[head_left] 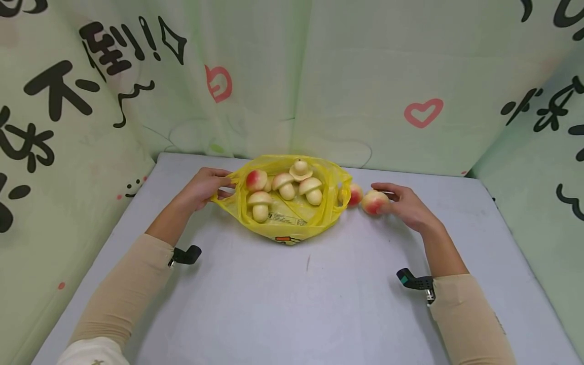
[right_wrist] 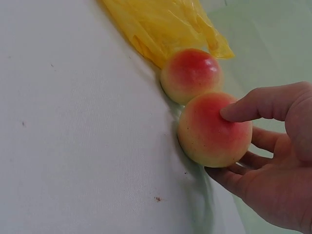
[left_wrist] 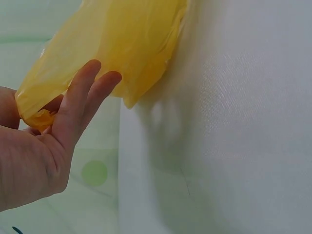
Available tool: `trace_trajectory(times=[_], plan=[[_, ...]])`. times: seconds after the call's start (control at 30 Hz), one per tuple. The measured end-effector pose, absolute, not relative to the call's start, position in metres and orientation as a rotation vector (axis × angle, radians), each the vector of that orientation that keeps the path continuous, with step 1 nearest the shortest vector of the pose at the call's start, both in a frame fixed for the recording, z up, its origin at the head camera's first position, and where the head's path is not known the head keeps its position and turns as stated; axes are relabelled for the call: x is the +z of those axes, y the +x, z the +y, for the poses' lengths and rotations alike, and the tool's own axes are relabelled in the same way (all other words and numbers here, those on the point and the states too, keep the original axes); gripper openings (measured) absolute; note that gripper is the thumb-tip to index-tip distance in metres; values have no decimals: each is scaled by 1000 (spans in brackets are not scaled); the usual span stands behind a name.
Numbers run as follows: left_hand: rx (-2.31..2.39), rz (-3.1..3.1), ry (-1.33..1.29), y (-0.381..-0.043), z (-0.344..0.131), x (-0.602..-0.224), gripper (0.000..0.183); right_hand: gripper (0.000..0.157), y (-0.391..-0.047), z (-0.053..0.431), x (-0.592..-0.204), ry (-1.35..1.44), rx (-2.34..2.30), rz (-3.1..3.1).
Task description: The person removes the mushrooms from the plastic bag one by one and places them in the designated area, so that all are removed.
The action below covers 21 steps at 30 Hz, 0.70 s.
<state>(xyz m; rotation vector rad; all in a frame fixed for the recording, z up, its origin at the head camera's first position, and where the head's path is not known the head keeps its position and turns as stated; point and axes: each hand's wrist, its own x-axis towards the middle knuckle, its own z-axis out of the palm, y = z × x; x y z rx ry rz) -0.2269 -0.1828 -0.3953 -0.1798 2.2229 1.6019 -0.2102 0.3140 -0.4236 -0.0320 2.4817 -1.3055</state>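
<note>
Peach (right_wrist: 207, 139), probably light and smooth, best taken round its sides, is gripped by the right hand (head_left: 405, 204), the yellow bag (head_left: 315, 229) by the left hand (head_left: 206, 187)

One high view, two close
The head camera looks forward and down across the surface (head_left: 310, 299); wrist cameras face the left hand (head_left: 205, 188) and right hand (head_left: 407, 207) from close by. All share the yellow bag (head_left: 294, 208); head and right wrist, two peaches (head_left: 372, 203).

Bag (head_left: 317, 223) yellow; peaches (right_wrist: 209, 134) red-yellow; mushrooms (head_left: 313, 191) cream; curtain (head_left: 356, 76) pale green, black-lettered.
</note>
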Motion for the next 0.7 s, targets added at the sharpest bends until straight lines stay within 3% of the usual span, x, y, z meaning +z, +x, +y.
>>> trace_trajectory(times=[0.7], plan=[[1597, 2229, -196, -227, -185, -398, 45, 71, -211, 314, -426, -49, -1330, 2468]])
